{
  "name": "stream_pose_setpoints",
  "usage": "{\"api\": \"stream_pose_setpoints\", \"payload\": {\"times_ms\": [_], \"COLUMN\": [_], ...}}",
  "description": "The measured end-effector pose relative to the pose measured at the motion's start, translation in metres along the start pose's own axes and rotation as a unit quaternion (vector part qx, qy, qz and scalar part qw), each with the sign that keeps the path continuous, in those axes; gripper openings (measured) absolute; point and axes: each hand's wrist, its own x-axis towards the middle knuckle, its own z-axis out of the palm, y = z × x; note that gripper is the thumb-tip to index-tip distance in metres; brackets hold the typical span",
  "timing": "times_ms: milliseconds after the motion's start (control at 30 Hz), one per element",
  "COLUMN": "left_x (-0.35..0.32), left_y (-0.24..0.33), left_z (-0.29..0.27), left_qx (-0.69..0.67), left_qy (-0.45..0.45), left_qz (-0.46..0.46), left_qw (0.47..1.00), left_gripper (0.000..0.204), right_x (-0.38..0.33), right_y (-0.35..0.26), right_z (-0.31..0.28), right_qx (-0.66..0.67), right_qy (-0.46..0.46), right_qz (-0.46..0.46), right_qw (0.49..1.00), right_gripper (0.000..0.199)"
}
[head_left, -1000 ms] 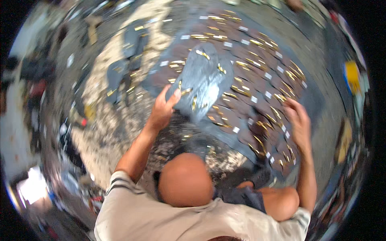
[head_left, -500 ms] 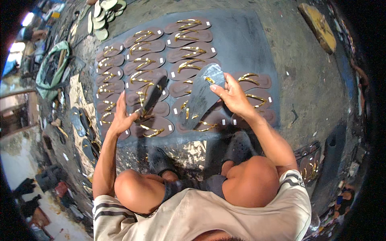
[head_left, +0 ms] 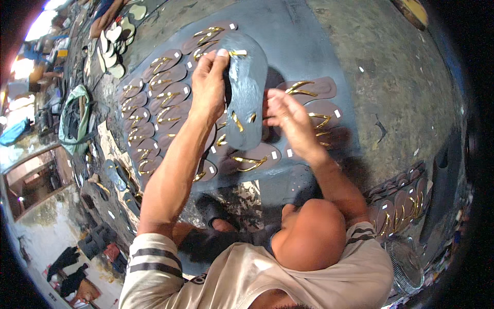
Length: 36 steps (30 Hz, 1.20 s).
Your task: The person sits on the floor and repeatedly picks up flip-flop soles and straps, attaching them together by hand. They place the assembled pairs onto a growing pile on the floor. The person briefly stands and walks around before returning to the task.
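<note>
My left hand (head_left: 210, 85) grips a flip-flop (head_left: 247, 98) by its edge, thumb on the sole. The pale, shiny underside is turned up, and gold strap ends poke through it. My right hand (head_left: 293, 121) is beside the sole's right edge, slightly blurred, fingers apart and holding nothing that I can make out. Below both hands, rows of brown flip-flops (head_left: 170, 95) with gold straps and small white labels lie on a dark blue-grey mat (head_left: 288, 36). Another flip-flop (head_left: 252, 158) lies just under the raised one, which hides part of the rows.
Pale sole pieces (head_left: 110, 46) are heaped at the far left, by another person's bare limb (head_left: 105, 18). A green-rimmed bag (head_left: 75, 116) sits at left. More gold-strapped flip-flops (head_left: 401, 208) stand in a row at right, near a round ribbed object (head_left: 405, 263). Scraps litter the floor.
The sole-up flip-flop my right hand held is now apparently in my left hand, raised and upright. My right hand has let go. The dark flip-flop edge-on by my left hand no longer shows there.
</note>
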Motion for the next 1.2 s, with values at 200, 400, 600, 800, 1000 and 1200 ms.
{"api": "stream_pose_setpoints", "payload": {"times_ms": [200, 400, 600, 800, 1000, 1200], "left_x": [0.011, 0.027, -0.002, -0.012, 0.053, 0.069], "left_y": [-0.012, -0.005, -0.027, -0.067, -0.117, -0.152], "left_z": [0.039, 0.052, 0.058, 0.036, 0.003, 0.018], "left_qx": [0.071, -0.01, 0.181, -0.098, -0.021, 0.343], "left_qy": [0.12, 0.034, -0.166, -0.254, -0.064, 0.026], "left_qz": [0.109, 0.046, -0.126, -0.376, -0.171, -0.113], "left_qw": [0.984, 0.998, 0.961, 0.886, 0.983, 0.932], "left_gripper": [0.036, 0.035, 0.046, 0.063, 0.046, 0.049], "right_x": [0.019, 0.024, 0.035, 0.036, 0.097, 0.141], "right_y": [0.01, 0.0, -0.034, -0.065, -0.046, -0.007], "right_z": [0.01, -0.015, -0.078, -0.147, -0.188, -0.227], "right_qx": [-0.027, 0.01, -0.032, -0.178, -0.289, -0.391], "right_qy": [0.034, -0.006, 0.075, -0.051, 0.108, 0.101], "right_qz": [-0.118, -0.079, -0.197, -0.032, -0.03, -0.071], "right_qw": [0.992, 0.997, 0.977, 0.982, 0.951, 0.912], "right_gripper": [0.031, 0.033, 0.054, 0.036, 0.039, 0.038]}}
